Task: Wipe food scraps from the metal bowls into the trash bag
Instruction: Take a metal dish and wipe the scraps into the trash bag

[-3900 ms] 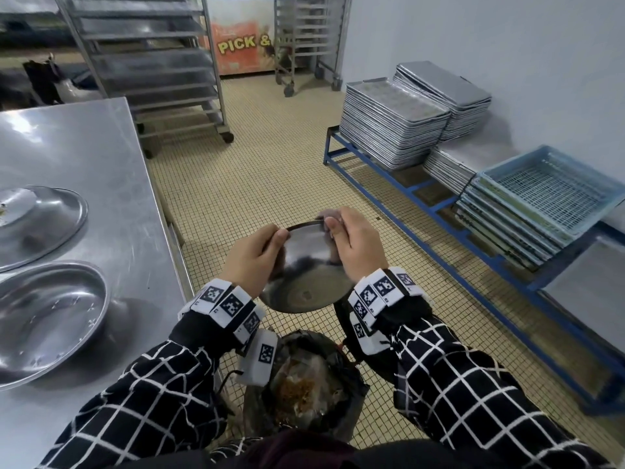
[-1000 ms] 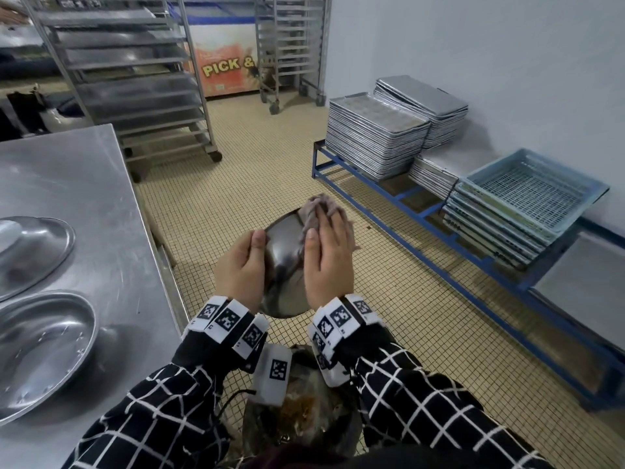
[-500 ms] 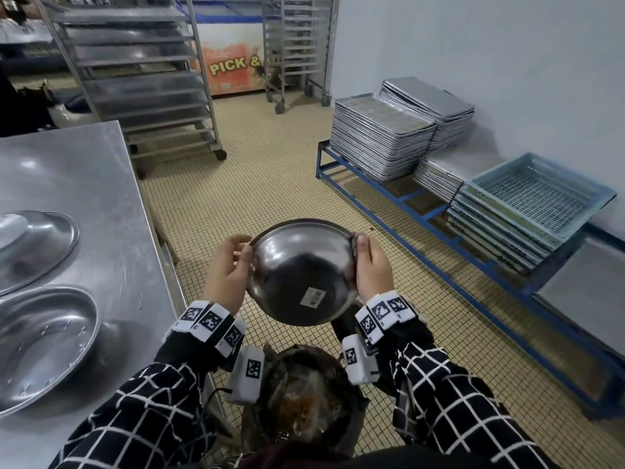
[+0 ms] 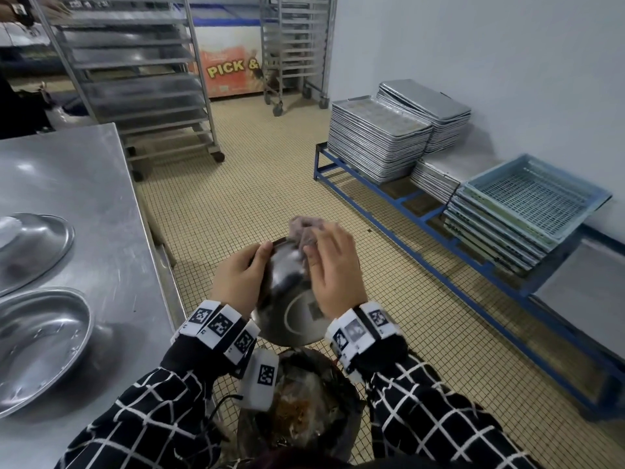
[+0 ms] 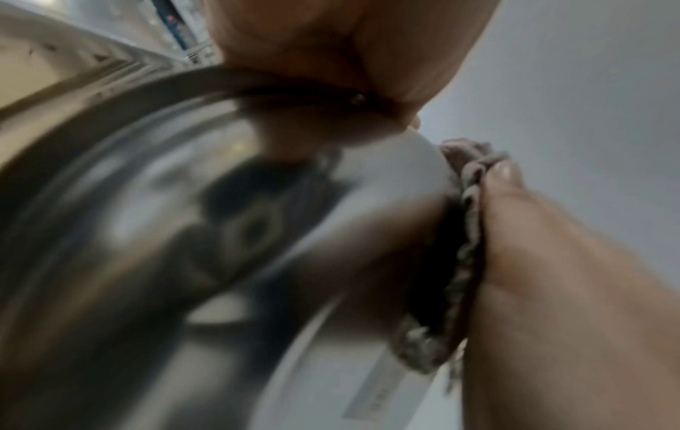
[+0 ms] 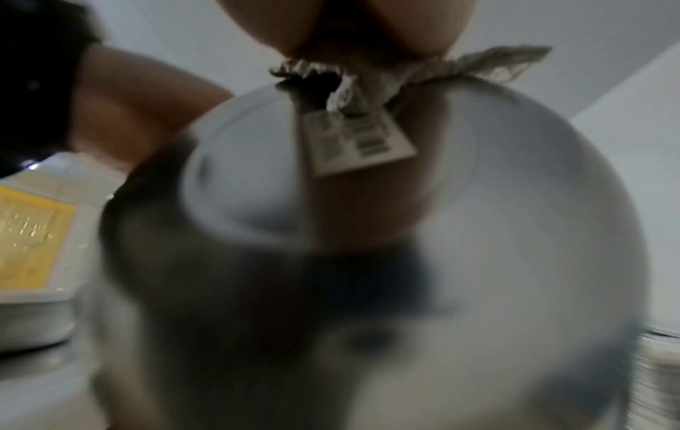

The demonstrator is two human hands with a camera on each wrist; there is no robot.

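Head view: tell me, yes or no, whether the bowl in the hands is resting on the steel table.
No: the bowl is held in the air by both hands over the trash bag, to the right of the table.

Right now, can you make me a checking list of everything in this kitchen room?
Surface: steel table, on the person's left.
Job's things: metal bowl held bottom-up over the trash bag; scraps inside the bag; cloth against the bowl.
Clutter: two more bowls on the table.
Hands: left hand grips the bowl's rim; right hand presses the cloth on the bowl.
Cables: thin black one by the left wrist.
Surroundings: stacked trays, blue crate, wheeled racks, tiled floor.
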